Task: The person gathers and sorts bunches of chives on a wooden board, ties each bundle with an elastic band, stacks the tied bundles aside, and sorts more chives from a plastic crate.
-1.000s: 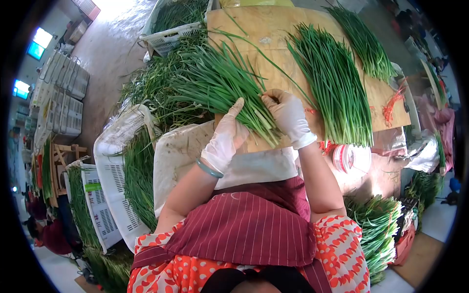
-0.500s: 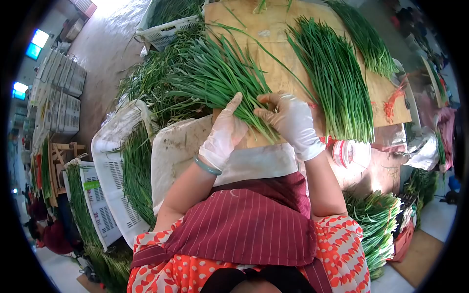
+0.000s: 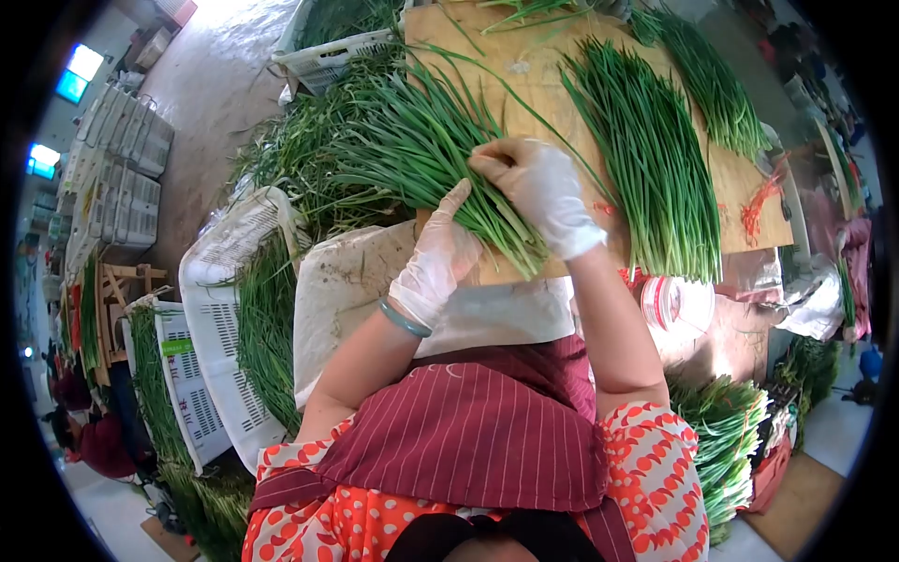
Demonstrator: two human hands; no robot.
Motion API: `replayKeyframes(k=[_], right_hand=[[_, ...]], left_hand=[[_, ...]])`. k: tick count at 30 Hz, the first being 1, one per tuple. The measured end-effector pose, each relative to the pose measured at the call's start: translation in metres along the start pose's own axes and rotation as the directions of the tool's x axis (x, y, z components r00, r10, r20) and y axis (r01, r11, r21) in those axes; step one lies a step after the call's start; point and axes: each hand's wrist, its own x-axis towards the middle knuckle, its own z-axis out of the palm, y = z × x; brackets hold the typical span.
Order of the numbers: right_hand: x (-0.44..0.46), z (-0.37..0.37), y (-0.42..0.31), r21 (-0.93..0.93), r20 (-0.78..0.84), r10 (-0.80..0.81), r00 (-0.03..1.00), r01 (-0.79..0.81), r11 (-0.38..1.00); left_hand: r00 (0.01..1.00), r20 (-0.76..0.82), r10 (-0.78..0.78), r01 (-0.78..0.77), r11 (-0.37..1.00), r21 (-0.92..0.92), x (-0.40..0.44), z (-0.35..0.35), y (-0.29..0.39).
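Note:
A loose bunch of long green stalks (image 3: 421,145) lies slantwise over the left part of the wooden board (image 3: 524,70), its pale ends toward me. My left hand (image 3: 440,253), in a thin white glove, is wrapped round the bunch near those ends, thumb on top. Gloved too, my right hand (image 3: 536,187) is closed in a pinch at the bunch's right side; what its fingertips hold is too small to name. To the right lies a larger, neatly aligned bunch (image 3: 646,164), with another bunch (image 3: 716,84) beyond it.
Loose stalks (image 3: 309,169) pile up left of the board. White crates (image 3: 220,318) stand at the left. Red ties (image 3: 757,206) lie on the board's right edge, and a roll of tape (image 3: 665,302) sits below it. More bunches (image 3: 726,431) are stacked at lower right. A person (image 3: 103,445) is at far left.
My right hand has moved up along the bunch, from the pale ends toward the leaves. My left hand keeps its hold. Some more green stalks now show at the board's far edge.

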Motion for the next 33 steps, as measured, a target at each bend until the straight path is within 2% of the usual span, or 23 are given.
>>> replayKeyframes(k=[1,4,5,6,8,9,10,12,13,15,18,20,21,22,23,25,26,28,30,31,33], right_hand=[[0.007,0.008,-0.002,-0.103,0.057,0.043,0.997,-0.037,0.994],[0.021,0.021,0.003,-0.125,0.152,0.124,0.981,-0.105,0.987],[0.019,0.024,0.008,-0.040,0.082,0.095,0.992,-0.092,0.995],[0.017,0.022,0.010,-0.041,0.083,0.096,0.992,-0.093,0.995],[0.009,0.016,0.016,0.408,-0.021,0.104,0.994,-0.086,0.909],[-0.001,0.000,0.005,0.549,0.053,0.140,0.989,-0.146,0.823],[-0.014,-0.017,-0.008,0.545,0.051,0.144,0.988,-0.148,0.825],[-0.041,-0.044,-0.030,0.648,0.211,0.249,0.945,-0.325,0.689],[-0.054,-0.054,-0.033,0.646,0.209,0.252,0.945,-0.326,0.690],[-0.080,-0.072,-0.030,0.735,0.312,0.214,0.926,-0.378,0.563],[-0.115,-0.094,-0.014,0.740,0.328,0.166,0.930,-0.362,0.567],[-0.129,-0.114,-0.002,0.829,0.234,-0.028,0.972,-0.185,0.527],[-0.131,-0.113,0.001,0.964,0.089,-0.170,0.981,-0.041,0.264],[-0.131,-0.118,0.018,0.988,0.109,-0.340,0.934,-0.139,-0.063],[-0.123,-0.112,0.033,0.999,-0.003,-0.407,0.913,-0.011,-0.034],[-0.102,-0.111,0.017,0.930,0.103,-0.098,0.990,-0.061,0.362],[-0.089,-0.111,-0.013,0.728,0.166,0.340,0.926,-0.348,0.590],[-0.054,-0.089,-0.001,0.350,0.316,0.215,0.924,-0.324,0.879],[-0.017,-0.076,-0.015,0.371,0.385,0.151,0.910,-0.303,0.878],[-0.002,-0.065,-0.034,0.676,0.159,0.031,0.987,-0.132,0.725],[0.028,-0.054,-0.035,0.867,-0.104,-0.015,0.994,0.098,0.489]], left_hand=[[1.000,-0.001,0.003,-0.003,1.000,0.001,0.000,0.000,0.000],[0.998,0.065,0.013,-0.014,1.000,0.021,-0.001,0.000,0.000],[0.998,0.054,0.037,-0.039,0.998,0.040,-0.002,0.002,-0.001],[0.997,0.043,0.061,-0.064,0.996,0.057,-0.003,0.003,-0.001],[0.996,0.063,0.068,-0.072,0.995,0.063,-0.005,0.008,-0.001],[0.993,0.087,0.074,-0.081,0.994,0.073,-0.004,0.009,-0.002],[0.994,0.089,0.069,-0.076,0.995,0.071,-0.003,0.008,-0.002],[1.000,-0.006,0.026,-0.025,0.996,0.087,0.000,0.005,-0.001],[1.000,-0.004,0.022,-0.021,0.996,0.085,-0.001,0.009,-0.003],[0.966,-0.155,0.207,-0.174,0.964,0.203,-0.004,0.021,-0.008],[0.936,-0.210,0.281,-0.224,0.939,0.261,-0.001,0.018,-0.010],[0.938,-0.204,0.280,-0.222,0.938,0.267,-0.002,0.020,-0.010],[0.939,-0.200,0.280,-0.221,0.936,0.273,-0.002,0.021,-0.010],[0.939,-0.200,0.281,-0.222,0.936,0.274,-0.002,0.022,-0.010],[0.936,-0.213,0.281,-0.228,0.943,0.243,-0.002,0.023,-0.010],[0.934,-0.225,0.279,-0.233,0.949,0.211,-0.003,0.025,-0.010],[0.946,-0.227,0.233,-0.195,0.964,0.178,-0.005,0.025,-0.009],[0.955,-0.230,0.189,-0.158,0.976,0.148,-0.006,0.021,-0.004],[0.988,-0.131,0.081,-0.076,0.996,0.040,-0.001,0.010,0.000],[0.989,-0.137,0.057,-0.056,0.998,0.012,-0.005,0.013,0.001],[0.996,-0.089,0.027,-0.030,0.999,-0.034,-0.007,0.008,0.005]])
